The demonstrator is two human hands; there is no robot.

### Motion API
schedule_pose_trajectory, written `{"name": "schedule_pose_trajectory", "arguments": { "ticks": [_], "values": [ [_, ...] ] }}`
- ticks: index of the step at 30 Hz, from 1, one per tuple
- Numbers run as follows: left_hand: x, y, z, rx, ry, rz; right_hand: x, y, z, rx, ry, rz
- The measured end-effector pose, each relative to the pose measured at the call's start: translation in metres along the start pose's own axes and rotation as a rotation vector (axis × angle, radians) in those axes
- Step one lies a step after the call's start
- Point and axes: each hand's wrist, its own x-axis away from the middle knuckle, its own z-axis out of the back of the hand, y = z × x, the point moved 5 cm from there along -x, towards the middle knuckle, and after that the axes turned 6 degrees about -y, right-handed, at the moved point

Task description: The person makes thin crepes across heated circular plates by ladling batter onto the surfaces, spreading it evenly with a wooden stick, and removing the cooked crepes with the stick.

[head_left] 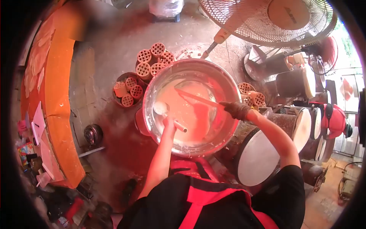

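A large round metal pot (231, 84) stands in front of me with pale, smooth liquid (192, 114) in it. My left hand (169, 121), bare, is wrapped round the handle of a ladle (161, 108) over the left part of the pot; the handle's end (180, 126) sticks out to the right. My right hand (237, 110), in a dark glove, grips a long flat stick (198, 98) at the pot's right rim. The stick reaches across the pot, its far end over the liquid near the upper left.
Honeycomb briquettes (143, 70) are stacked behind and left of the pot, with more (257, 98) to its right. A fan (267, 19) stands beyond. Drums (259, 156) line the right, and an orange-covered table (57, 110) runs along the left.
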Motion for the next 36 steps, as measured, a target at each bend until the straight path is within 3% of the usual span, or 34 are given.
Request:
{"name": "schedule_pose_trajectory", "arguments": {
  "ticks": [1,7,8,10,11,14,16,19,21,23,25,27,29,30,33,36],
  "values": [
    [-0.012,0.003,-0.006,-0.079,0.154,0.033,-0.008,-0.005,-0.002,0.17,-0.007,0.072],
    [-0.057,0.015,-0.028,-0.358,-0.06,-0.021,0.021,-0.065,-0.039,0.155,-0.154,-0.347],
    [-0.055,0.012,-0.03,-0.461,-0.074,-0.046,0.036,-0.079,-0.045,0.052,-0.036,-0.272],
    [-0.013,0.01,-0.031,-0.674,-0.098,-0.087,0.075,-0.123,-0.055,-0.158,0.201,-0.123],
    [0.023,0.013,-0.035,-0.794,-0.03,-0.141,0.095,-0.135,-0.074,-0.147,0.241,-0.148],
    [0.126,0.014,-0.042,-0.982,-0.158,-0.111,0.181,-0.175,-0.132,-0.509,0.144,-0.45],
    [0.176,0.013,-0.055,-1.18,-0.227,-0.092,0.221,-0.208,-0.166,-0.604,0.258,-0.551],
    [0.173,0.003,-0.08,-1.406,-0.517,-0.45,0.253,-0.237,-0.202,-0.74,0.442,-0.697],
    [0.149,0.001,-0.12,-1.509,-0.689,-0.8,0.238,-0.236,-0.192,-0.75,0.615,-0.68],
    [0.12,0.005,-0.161,-1.634,-0.769,-0.954,0.21,-0.224,-0.167,-1.003,0.623,-0.72],
    [0.044,0.0,-0.169,-1.816,-0.647,-0.848,0.182,-0.208,-0.155,-1.274,0.649,-0.737],
    [0.0,0.016,-0.18,-2.093,-0.473,-0.598,0.157,-0.186,-0.153,-1.54,0.676,-0.714],
    [-0.046,0.025,-0.167,-1.971,-0.344,-0.827,0.132,-0.165,-0.152,-1.777,0.7,-0.686],
    [-0.066,0.021,-0.16,-1.9,-0.278,-0.934,0.12,-0.147,-0.158,-1.591,0.701,-0.738],
    [-0.105,-0.002,-0.149,-1.63,-0.321,-0.635,0.086,-0.111,-0.166,-1.173,0.647,-0.84],
    [-0.078,-0.005,-0.147,-1.429,-0.386,-0.357,0.07,-0.11,-0.148,-1.029,0.598,-0.841]
  ]
}}
